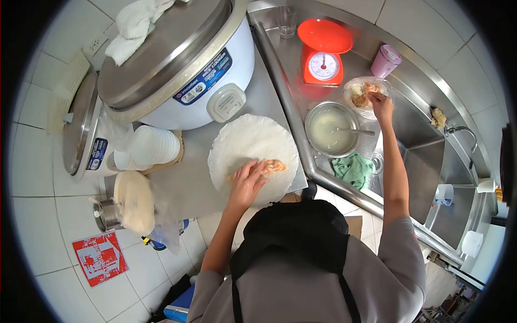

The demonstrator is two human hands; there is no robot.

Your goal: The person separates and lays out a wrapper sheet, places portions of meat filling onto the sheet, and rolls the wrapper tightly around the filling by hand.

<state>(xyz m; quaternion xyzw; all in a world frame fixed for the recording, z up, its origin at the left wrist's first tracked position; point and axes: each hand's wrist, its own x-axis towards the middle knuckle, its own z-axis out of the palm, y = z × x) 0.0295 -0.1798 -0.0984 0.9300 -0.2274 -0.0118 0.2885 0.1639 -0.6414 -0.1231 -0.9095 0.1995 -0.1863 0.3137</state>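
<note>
Resting left hand (249,184) on wrapper (234,142), with fingers loosely apart over filling (275,166), likely to keep it narrow. Working wrapper flat on table (188,189), probably for full support. Reaching with right hand (379,102) into bag (368,113) on sink ledge (357,60), just beside bowl (309,130), presumably within easy reach; fingertips bunched, cannot tell whether clamped on food (360,100).

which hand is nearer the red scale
Right. The right hand is at the container of filling, just beside the red scale; the left hand is farther away, over the round white sheet.
</note>
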